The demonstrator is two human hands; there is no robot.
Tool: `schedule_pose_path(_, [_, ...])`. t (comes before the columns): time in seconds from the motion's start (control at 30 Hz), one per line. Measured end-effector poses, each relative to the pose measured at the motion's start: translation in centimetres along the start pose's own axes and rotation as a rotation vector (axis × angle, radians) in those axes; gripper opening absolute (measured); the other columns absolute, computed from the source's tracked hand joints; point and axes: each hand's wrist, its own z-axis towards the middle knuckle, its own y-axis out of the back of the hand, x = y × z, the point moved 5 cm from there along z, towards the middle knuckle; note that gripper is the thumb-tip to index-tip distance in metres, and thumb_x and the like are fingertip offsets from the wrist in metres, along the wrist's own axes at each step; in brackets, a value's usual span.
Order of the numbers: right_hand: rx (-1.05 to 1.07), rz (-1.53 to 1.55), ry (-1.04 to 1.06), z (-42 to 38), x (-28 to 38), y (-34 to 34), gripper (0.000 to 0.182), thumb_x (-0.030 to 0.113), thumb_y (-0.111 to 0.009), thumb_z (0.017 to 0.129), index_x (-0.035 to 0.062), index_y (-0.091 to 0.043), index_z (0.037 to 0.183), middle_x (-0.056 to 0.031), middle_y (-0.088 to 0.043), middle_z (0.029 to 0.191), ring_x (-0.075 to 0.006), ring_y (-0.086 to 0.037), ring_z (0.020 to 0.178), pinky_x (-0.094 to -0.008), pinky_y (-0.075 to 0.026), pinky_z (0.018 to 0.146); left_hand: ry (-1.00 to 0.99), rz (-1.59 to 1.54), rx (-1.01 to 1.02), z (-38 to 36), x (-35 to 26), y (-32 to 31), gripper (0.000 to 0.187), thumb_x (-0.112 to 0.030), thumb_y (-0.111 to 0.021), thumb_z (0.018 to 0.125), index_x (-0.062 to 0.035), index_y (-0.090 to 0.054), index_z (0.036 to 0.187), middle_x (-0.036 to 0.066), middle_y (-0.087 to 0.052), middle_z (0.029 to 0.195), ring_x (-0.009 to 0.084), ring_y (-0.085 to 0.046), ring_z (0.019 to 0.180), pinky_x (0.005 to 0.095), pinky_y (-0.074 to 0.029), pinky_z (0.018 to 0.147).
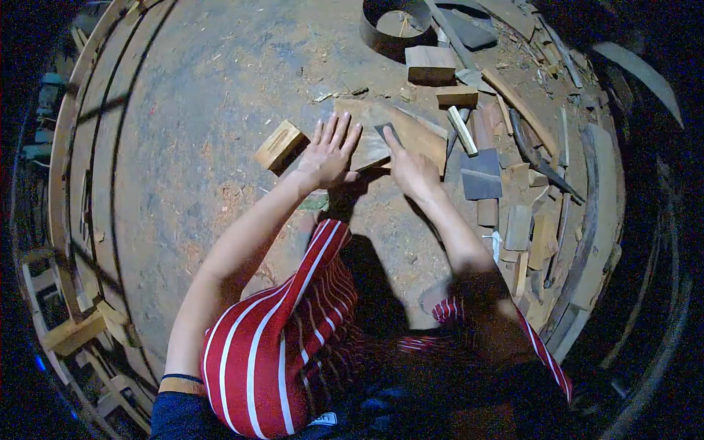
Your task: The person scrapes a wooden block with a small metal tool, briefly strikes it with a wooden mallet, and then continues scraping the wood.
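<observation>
My left hand point(328, 158) lies flat with its fingers slightly spread on the left part of a pale, angular wooden board point(370, 116). My right hand point(414, 172) presses a small dark piece of sandpaper point(386, 136) against the board's upper face, index finger extended over it. Part of that sandpaper is hidden under the fingers. A small wooden block point(280, 145) sits to the left of my left hand. Right of my right hand is a dark grey sheet point(480, 174), creased across its middle.
A dark metal ring point(396, 28) stands at the top, near a thick wood block point(430, 64) and a smaller block point(457, 96). Offcuts, sticks and a long strip of wood point(519, 110) crowd the right side. Sawdust covers the work surface point(213, 95).
</observation>
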Motion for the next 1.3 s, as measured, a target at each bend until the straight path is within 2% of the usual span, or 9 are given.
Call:
schedule_pose_path(0.2, [0.02, 0.021, -0.016, 3.1, 0.4, 0.4, 0.05, 0.02, -0.034, 0.092, 0.0238, -0.027, 0.141, -0.0285, -0.06, 0.099, -0.043, -0.061, 0.087, -0.0523, -0.047, 0.077, 0.013, -0.006, 0.008, 0.6, 0.1, 0.0, 0.103, -0.058, -0.065, 0.071, -0.0067, -0.013, 0.145, 0.024, -0.009, 0.149, 0.0414, -0.009, 0.138, 0.0537, -0.013, 0.11])
schedule_pose_path(0.27, [-0.049, 0.003, -0.003, 4.9, 0.8, 0.5, 0.05, 0.018, -0.035, 0.092, 0.0225, -0.027, 0.142, -0.0284, -0.06, 0.099, -0.043, -0.06, 0.088, -0.0524, -0.047, 0.076, 0.009, -0.012, 0.026, 0.4, 0.0, 0.0, 0.102, -0.056, -0.062, 0.073, -0.006, -0.008, 0.145, 0.028, -0.006, 0.148, 0.0458, -0.01, 0.136, 0.0569, -0.015, 0.108])
schedule_pose_path(0.37, [-0.126, -0.017, 0.07, 3.5, 0.1, -0.1, 0.05, 0.018, -0.036, 0.092, 0.0214, -0.028, 0.141, -0.0287, -0.06, 0.098, -0.0436, -0.061, 0.086, -0.0525, -0.047, 0.076, 0.007, 0.012, 0.008, 0.2, -0.2, 0.2, 0.102, -0.056, -0.062, 0.073, -0.006, -0.009, 0.144, 0.028, -0.008, 0.147, 0.0466, -0.012, 0.135, 0.0574, -0.015, 0.108])
schedule_pose_path(0.5, [-0.069, 0.012, 0.06, -0.1, -0.8, -0.7, 0.048, 0.021, -0.038, 0.092, 0.0203, -0.032, 0.14, -0.03, -0.061, 0.092, -0.0447, -0.061, 0.082, -0.054, -0.047, 0.073, 0.038, -0.039, -0.002, 0.1, 0.1, 0.3, 0.099, -0.052, -0.067, 0.071, -0.0096, -0.016, 0.145, 0.024, -0.009, 0.149, 0.042, -0.01, 0.137, 0.0544, -0.013, 0.11])
schedule_pose_path(0.77, [-0.126, 0.019, 0.001, 4.5, 0.7, 0.7, 0.049, 0.019, -0.034, 0.091, 0.0222, -0.033, 0.139, -0.0286, -0.062, 0.09, -0.0424, -0.062, 0.081, -0.0523, -0.048, 0.071, 0.05, -0.053, -0.033, 0.3, -0.4, 0.0, 0.098, -0.051, -0.066, 0.072, -0.0141, -0.013, 0.146, 0.026, -0.011, 0.148, 0.044, -0.012, 0.136, 0.0564, -0.012, 0.109])
schedule_pose_path(0.97, [-0.104, -0.082, 0.041, -0.3, -0.8, -1.1, 0.057, 0.012, -0.044, 0.085, 0.0225, -0.032, 0.139, -0.0264, -0.063, 0.081, -0.0399, -0.065, 0.071, -0.0501, -0.052, 0.059, 0.056, -0.056, -0.025, 0.3, 0.0, 0.1, 0.098, -0.053, -0.065, 0.073, -0.0138, -0.013, 0.146, 0.026, -0.012, 0.148, 0.0439, -0.012, 0.136, 0.0556, -0.012, 0.109])
schedule_pose_path(1.13, [-0.175, -0.029, 0.052, 4.9, 0.8, 0.4, 0.056, 0.014, -0.044, 0.085, 0.0213, -0.033, 0.139, -0.0261, -0.064, 0.085, -0.04, -0.065, 0.075, -0.0506, -0.052, 0.062, 0.035, -0.097, -0.08, 0.5, -0.3, 0.0, 0.095, -0.053, -0.065, 0.073, -0.0166, -0.015, 0.146, 0.027, -0.009, 0.148, 0.0457, -0.009, 0.136, 0.0568, -0.011, 0.109])
schedule_pose_path(1.2, [-0.18, 0.025, 0.032, 5.9, 0.7, 0.1, 0.05, 0.016, -0.037, 0.09, 0.023, -0.033, 0.139, -0.0282, -0.062, 0.087, -0.0412, -0.063, 0.078, -0.0512, -0.049, 0.069, 0.074, -0.08, -0.03, 0.5, -0.7, 0.2, 0.095, -0.052, -0.065, 0.073, -0.0177, -0.015, 0.146, 0.027, -0.009, 0.148, 0.0462, -0.008, 0.136, 0.0574, -0.011, 0.108])
schedule_pose_path(1.3, [-0.109, 0.009, 0.015, 2.0, 0.7, 1.2, 0.05, 0.014, -0.038, 0.089, 0.0228, -0.034, 0.138, -0.0284, -0.061, 0.092, -0.0413, -0.062, 0.082, -0.0511, -0.049, 0.071, 0.079, -0.101, -0.054, 0.6, -0.7, 0.2, 0.094, -0.051, -0.066, 0.073, -0.0175, -0.016, 0.146, 0.028, -0.009, 0.147, 0.0474, -0.009, 0.136, 0.0581, -0.013, 0.108])
